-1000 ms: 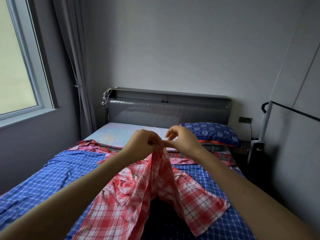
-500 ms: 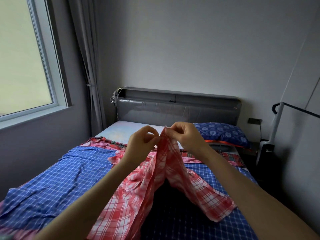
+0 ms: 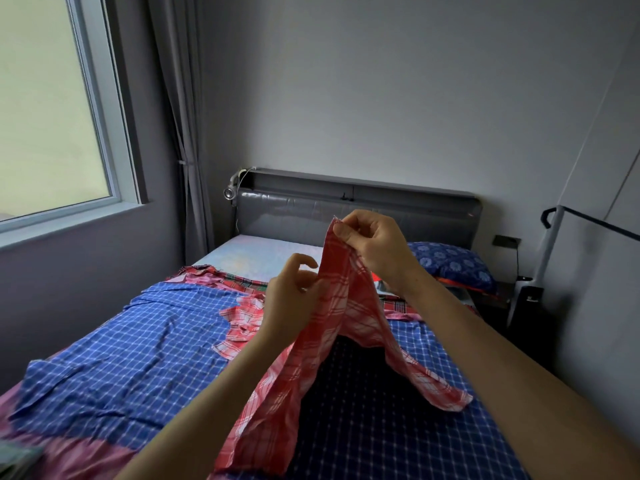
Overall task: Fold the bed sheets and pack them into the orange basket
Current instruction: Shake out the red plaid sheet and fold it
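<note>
One red-white plaid sheet (image 3: 346, 306), tented; R hand (image 3: 374, 247) pinches top corner.

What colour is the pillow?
The pillow is blue with pale flowers; head view.

On bed (image 3: 256, 251): spread sheet (image 3: 138, 348); above it, centre: lifted sheet (image 3: 346, 306). Far right by headboard (image 3: 294, 216): pillow (image 3: 450, 263). Left: window (image 3: 52, 116), curtain (image 3: 183, 133) beside it. Right of bed: stand (image 3: 550, 244).
</note>
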`<state>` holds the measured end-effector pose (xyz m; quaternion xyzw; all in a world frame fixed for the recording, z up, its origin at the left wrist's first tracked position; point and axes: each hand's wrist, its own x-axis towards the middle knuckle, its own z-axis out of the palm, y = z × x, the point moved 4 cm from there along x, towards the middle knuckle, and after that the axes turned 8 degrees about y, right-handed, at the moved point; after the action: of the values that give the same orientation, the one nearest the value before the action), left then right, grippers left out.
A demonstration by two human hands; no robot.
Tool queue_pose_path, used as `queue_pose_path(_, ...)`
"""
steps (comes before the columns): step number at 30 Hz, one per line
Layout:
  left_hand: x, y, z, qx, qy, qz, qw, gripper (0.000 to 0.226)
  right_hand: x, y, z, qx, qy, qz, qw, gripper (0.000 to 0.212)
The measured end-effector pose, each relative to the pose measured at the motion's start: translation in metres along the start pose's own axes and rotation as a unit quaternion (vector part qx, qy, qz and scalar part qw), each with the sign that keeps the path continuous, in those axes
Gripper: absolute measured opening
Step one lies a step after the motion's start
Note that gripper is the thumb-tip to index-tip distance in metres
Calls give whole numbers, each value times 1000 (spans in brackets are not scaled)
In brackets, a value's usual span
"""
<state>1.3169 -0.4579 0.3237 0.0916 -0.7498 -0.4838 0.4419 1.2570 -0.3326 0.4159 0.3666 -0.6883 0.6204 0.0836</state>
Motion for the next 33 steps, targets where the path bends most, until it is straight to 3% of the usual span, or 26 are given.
queue_pose_path(2, -3, -1, 0, 24, -21, 12, 999, 15, 0, -6, 0, 3, 10, -8, 1000, 16)
queue_pose_path(5, -5, -3, -7, 34, 21, 23, 999, 8, 1, -16, 1, 23, 16, -6, 1000, 17)
queue_pose_path(9, -6, -10, -18, 107, 56, 41, 992, 9, 2, -25, -1, 70, 45, 4, 997, 18)
queue_pose_path(14, -12, -36, -29, 180, 34, 15, 983, 15, 5, -44, -18, 188, 53, 26, 980, 15)
queue_pose_path(20, -10, -52, -18, 74, -7, -66, 995, 14, 13, -63, -37, 233, 76, 29, 969, 17)
queue_pose_path(23, -12, -43, -14, 96, -8, 8, 995, 14, 17, -64, -50, 229, 102, 28, 968, 17)
queue_pose_path(28, -30, -26, 2, 180, -14, 263, 948, 17, 23, -64, -55, 187, 114, 21, 976, 18)
queue_pose_path(30, -32, -27, 7, 174, -18, 293, 940, 11, 25, -63, -55, 176, 121, 21, 977, 19)
queue_pose_path(33, -32, -36, 13, 168, -51, 251, 952, 17, 27, -63, -56, 168, 133, 19, 977, 19)
